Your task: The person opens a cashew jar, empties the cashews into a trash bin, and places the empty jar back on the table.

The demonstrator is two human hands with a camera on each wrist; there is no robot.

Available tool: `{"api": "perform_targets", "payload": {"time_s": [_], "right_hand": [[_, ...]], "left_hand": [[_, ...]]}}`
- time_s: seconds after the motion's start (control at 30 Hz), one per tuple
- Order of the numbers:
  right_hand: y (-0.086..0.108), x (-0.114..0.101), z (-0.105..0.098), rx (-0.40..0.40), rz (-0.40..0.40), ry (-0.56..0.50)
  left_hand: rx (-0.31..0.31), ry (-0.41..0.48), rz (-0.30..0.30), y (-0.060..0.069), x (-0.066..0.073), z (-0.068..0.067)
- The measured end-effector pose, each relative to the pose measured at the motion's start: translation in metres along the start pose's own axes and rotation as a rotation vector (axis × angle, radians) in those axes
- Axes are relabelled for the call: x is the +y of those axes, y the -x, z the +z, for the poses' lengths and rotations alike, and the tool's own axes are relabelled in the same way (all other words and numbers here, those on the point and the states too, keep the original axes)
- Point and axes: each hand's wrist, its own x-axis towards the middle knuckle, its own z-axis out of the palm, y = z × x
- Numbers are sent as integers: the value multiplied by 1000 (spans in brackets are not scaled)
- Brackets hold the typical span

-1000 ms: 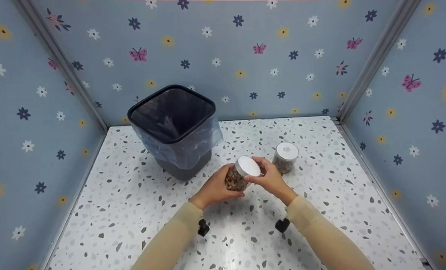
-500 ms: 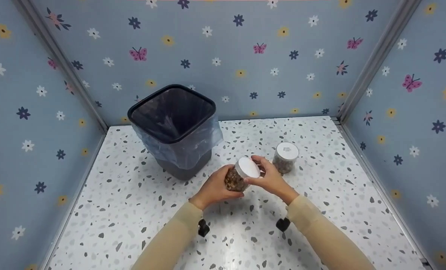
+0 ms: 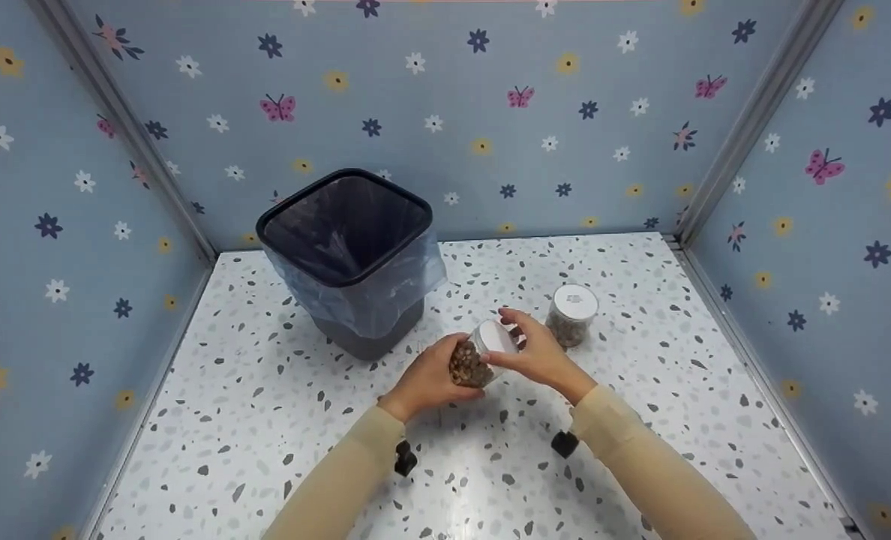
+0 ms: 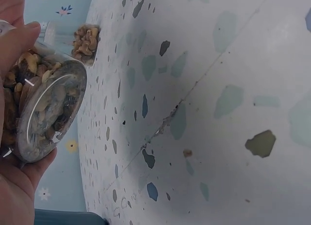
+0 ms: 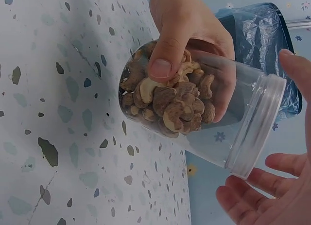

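My left hand grips a clear plastic jar of brown cashews round its body, thumb across the near side in the right wrist view. The jar is tilted above the table, its white lid towards my right hand. That hand is spread around the lid, thumb and fingers apart; at least one fingertip is at the rim, though firm contact cannot be made out. In the left wrist view the jar's round base faces the camera. A second lidded jar stands upright beyond my right hand.
A dark bin lined with a translucent bluish bag stands at the back left, its top uncovered. The speckled white table is bounded by flower-patterned panels at the back and both sides.
The held jar has tilted further, its lid tipping right and slightly down. My right hand's fingers have spread and lifted around the lid. Bin and second jar have stayed put.
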Motion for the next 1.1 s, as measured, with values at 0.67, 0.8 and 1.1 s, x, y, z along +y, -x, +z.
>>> {"api": "perform_targets", "payload": {"time_s": [0.67,0.8,1.1], "right_hand": [[-3,0,3,-73,63,131],[-3,1,2,-96,63,171],[-2,2,1,-111,94,185]], "left_hand": [[4,-118,19,4,-5,3],[12,-140,26,4,-6,4],[2,-197,25,4,-3,5]]}}
